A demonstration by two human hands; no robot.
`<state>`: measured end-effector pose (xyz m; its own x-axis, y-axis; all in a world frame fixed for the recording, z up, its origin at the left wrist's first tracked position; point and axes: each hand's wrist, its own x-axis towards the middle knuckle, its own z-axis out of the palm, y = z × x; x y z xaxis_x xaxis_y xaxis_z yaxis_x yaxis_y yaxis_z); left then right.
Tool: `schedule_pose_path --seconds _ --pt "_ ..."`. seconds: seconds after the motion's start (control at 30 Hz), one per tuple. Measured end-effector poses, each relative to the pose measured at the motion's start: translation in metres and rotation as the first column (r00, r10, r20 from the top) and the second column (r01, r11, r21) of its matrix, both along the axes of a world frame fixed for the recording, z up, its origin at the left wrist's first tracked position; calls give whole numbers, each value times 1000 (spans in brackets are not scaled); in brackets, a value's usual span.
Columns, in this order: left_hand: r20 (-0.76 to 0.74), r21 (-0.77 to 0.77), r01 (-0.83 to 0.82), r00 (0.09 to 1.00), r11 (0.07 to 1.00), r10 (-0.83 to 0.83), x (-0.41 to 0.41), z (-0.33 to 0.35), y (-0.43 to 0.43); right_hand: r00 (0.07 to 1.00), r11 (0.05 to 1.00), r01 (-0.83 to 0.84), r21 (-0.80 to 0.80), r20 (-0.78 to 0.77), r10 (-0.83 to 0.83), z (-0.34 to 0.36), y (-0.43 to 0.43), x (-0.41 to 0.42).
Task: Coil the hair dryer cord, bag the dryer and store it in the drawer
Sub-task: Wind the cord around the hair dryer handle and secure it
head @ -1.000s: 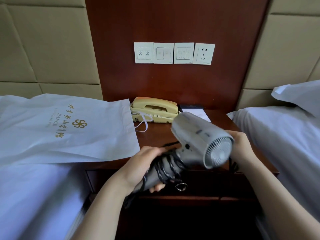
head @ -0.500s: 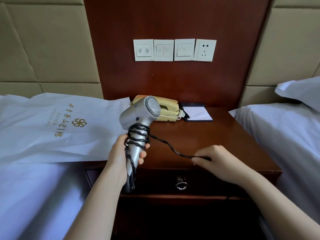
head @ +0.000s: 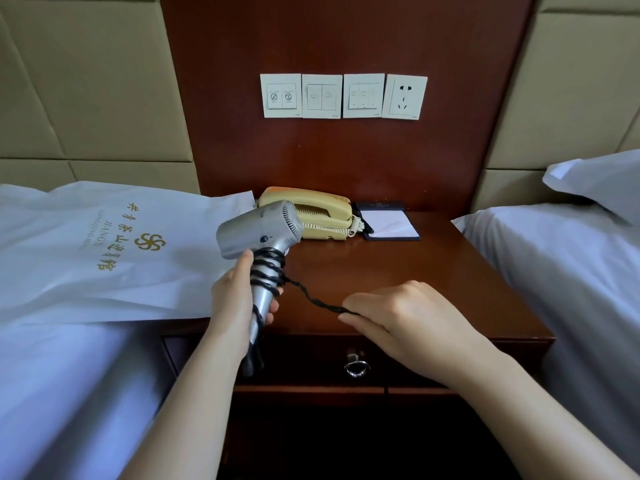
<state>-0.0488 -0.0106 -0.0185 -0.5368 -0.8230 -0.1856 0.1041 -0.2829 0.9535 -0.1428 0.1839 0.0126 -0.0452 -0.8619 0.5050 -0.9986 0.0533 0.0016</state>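
A silver hair dryer (head: 258, 227) stands upright over the nightstand's left edge, its barrel pointing left. My left hand (head: 233, 308) grips its handle, which has several turns of black cord (head: 268, 273) wound round it. A free length of cord runs right and down to my right hand (head: 398, 315), which pinches it just above the nightstand top (head: 433, 278). A white bag (head: 114, 247) with gold lettering lies flat on the left bed. The drawer (head: 311, 362) below the top is closed, with a metal ring pull (head: 356, 367).
A yellow telephone (head: 322, 213) and a notepad in a dark holder (head: 389, 225) sit at the back of the nightstand. Switch plates and a socket (head: 405, 97) are on the wood panel. Beds flank both sides; a pillow (head: 602, 181) lies on the right one.
The dryer went from lying sideways in both hands to upright in my left hand. My right hand left the barrel and took hold of the cord, drawing it out to the right.
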Motion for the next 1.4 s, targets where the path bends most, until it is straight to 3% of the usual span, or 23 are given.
schedule_pose_path --seconds 0.17,0.37,0.67,0.8,0.97,1.17,1.4 --pt "86 -245 -21 995 969 43 -7 -1 14 1000 997 -31 -72 -3 31 7 -4 4" --pt "262 -567 167 965 807 -15 -6 2 30 986 981 -58 -183 142 84 10 -9 5" --pt "476 -514 495 844 701 -248 11 14 59 922 947 33 -319 376 94 14 -14 -1" --pt "527 -540 616 779 574 -340 19 17 58 926 943 44 -329 367 85 14 -17 2" --pt "560 -614 637 768 467 -311 21 20 61 920 955 67 -288 389 53 11 -21 3" --pt "661 -595 667 723 447 -199 22 22 61 906 974 -60 -220 397 146 14 -23 24" --pt "604 -653 622 772 431 -197 17 17 56 867 961 128 -243 499 11 23 -21 11"
